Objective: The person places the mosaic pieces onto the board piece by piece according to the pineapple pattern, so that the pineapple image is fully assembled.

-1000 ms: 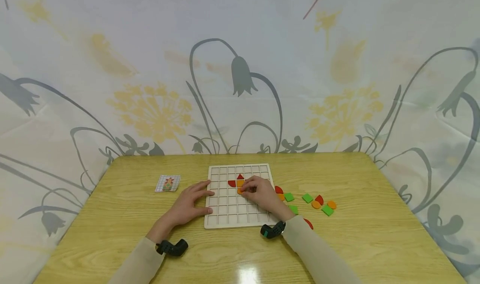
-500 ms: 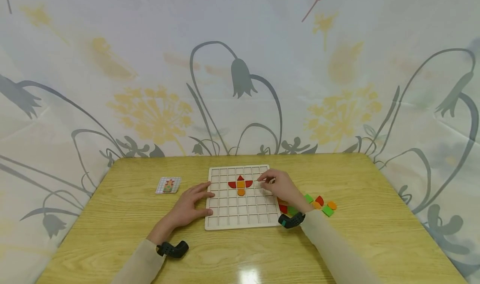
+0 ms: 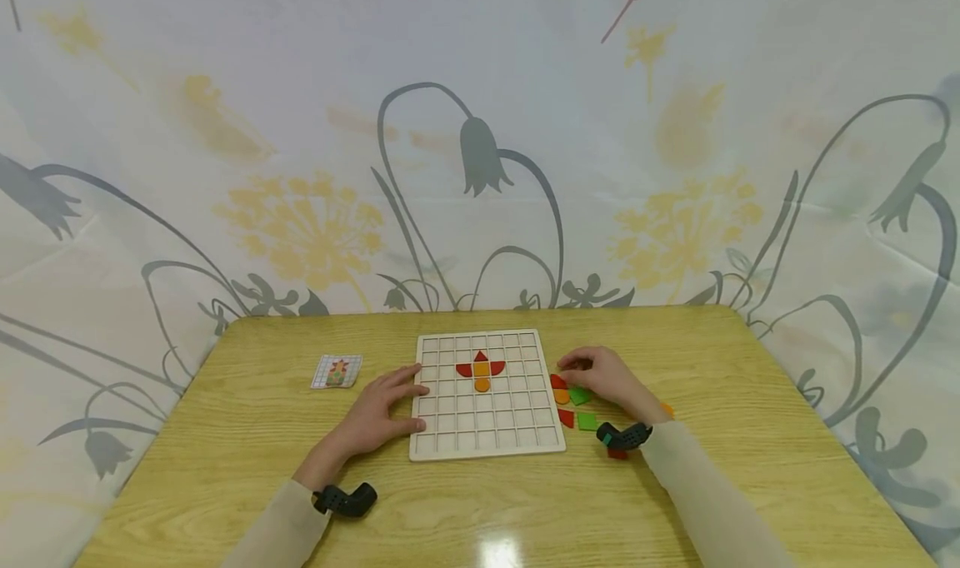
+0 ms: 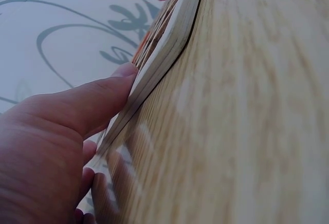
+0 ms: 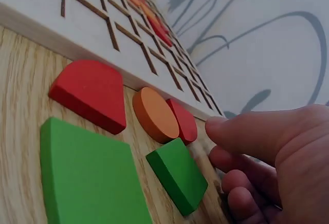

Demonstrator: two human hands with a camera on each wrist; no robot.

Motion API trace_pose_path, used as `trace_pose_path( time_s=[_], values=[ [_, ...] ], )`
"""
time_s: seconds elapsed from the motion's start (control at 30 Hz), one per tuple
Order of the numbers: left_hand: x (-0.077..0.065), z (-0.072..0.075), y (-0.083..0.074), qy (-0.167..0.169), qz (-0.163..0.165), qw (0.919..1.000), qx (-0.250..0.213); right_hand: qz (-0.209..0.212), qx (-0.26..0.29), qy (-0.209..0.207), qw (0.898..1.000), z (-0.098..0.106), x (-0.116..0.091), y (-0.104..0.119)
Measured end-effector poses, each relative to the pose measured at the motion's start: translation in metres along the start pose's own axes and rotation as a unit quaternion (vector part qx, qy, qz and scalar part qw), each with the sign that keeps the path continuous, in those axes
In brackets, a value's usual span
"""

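A pale wooden grid board [image 3: 487,454] lies flat on the table. Set in its cells are a red triangle [image 3: 481,356], an orange square [image 3: 481,370], an orange disc [image 3: 482,385] and red rounded pieces [image 3: 497,368] on both sides of the square. My left hand [image 3: 378,410] rests with fingers spread along the board's left edge, thumb against its side. Off the right edge, my right hand [image 3: 603,376] hovers, loosely bent, beside a red piece [image 5: 182,120], an orange disc [image 5: 156,115] and a green square [image 5: 177,175]. Between its thumb and fingers no piece is visible.
A small pattern card [image 3: 337,371] lies left of the board. Nearer me on the right are another red rounded piece [image 5: 95,93] and green square [image 3: 587,421]. A red piece [image 3: 618,453] shows below the right wrist; an orange one [image 3: 667,411] is partly covered by the arm.
My right hand has left the board's middle and moved right to the loose pieces. A red rounded piece now shows in the cell right of the orange square. The left hand has stayed put.
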State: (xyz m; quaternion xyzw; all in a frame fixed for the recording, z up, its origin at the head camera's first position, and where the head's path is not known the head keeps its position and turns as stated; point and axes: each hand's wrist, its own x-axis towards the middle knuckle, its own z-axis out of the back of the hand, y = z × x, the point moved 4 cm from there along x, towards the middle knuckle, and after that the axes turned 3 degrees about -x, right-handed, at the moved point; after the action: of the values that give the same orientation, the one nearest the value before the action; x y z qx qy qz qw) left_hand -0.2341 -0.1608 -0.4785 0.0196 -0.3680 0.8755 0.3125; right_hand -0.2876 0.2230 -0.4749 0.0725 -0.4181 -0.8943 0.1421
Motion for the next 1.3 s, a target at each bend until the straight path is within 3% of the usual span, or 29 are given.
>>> trace_pose_path(
  time_s=[0.37,0.77,1.07,1.3],
  values=[
    [0.0,-0.001,0.002,-0.001,0.005,1.0,0.005,0.018,-0.014,0.036,0.999,-0.001,0.0,0.005],
    [0.0,0.0,0.001,0.003,0.003,1.0,0.002,0.009,0.023,0.049,0.999,-0.002,-0.001,0.008],
    [0.001,-0.001,0.0,0.003,0.005,1.0,0.001,0.02,0.028,-0.003,0.999,-0.001,0.0,0.006],
    [0.001,-0.001,0.002,0.002,0.005,1.0,0.002,0.063,0.022,-0.02,0.998,-0.011,0.002,0.028]
  ],
)
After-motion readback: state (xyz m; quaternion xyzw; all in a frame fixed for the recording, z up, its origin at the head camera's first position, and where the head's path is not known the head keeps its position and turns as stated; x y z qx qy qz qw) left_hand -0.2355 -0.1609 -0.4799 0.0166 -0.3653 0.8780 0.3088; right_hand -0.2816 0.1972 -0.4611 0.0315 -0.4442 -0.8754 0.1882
